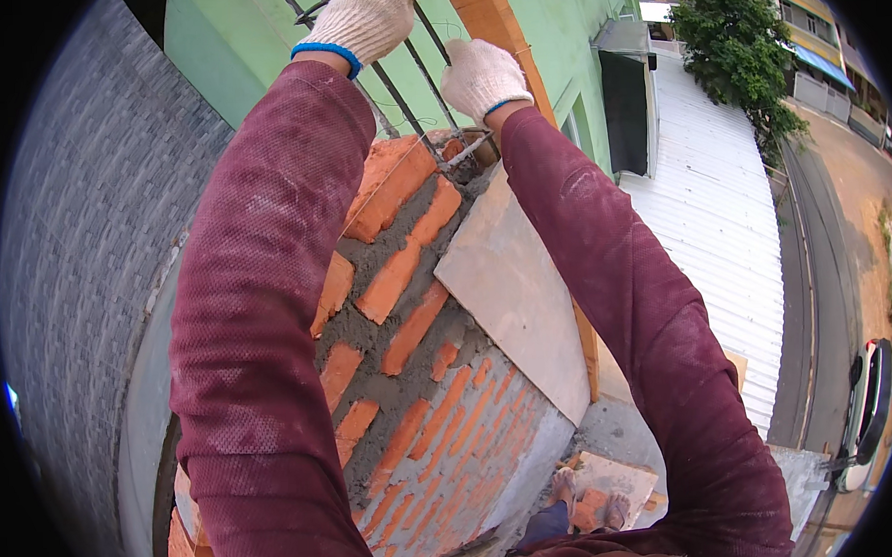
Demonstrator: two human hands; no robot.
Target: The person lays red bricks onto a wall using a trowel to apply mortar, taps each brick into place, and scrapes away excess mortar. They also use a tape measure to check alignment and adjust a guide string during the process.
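Both my hands wear off-white knit gloves with blue cuffs, raised among upright steel rebar rods point(392, 96) at the top of a brick wall. My left hand point(366, 24) is at the upper edge with its fingers curled, partly cut off by the frame. My right hand point(482, 78) is closed in a fist, between the rods and a wooden board point(496, 21). What either hand holds is hidden. Thin wire or string shows near the rods. Below them, orange bricks point(394, 187) lie in grey mortar point(377, 261).
A flat, pale panel point(515, 286) leans against the wall's right side. A green wall point(565, 39) rises behind. Grey tiled surface point(101, 241) lies left. White corrugated roofing point(710, 230) and a road point(810, 295) are far below, right. My feet point(616, 511) show on a low platform.
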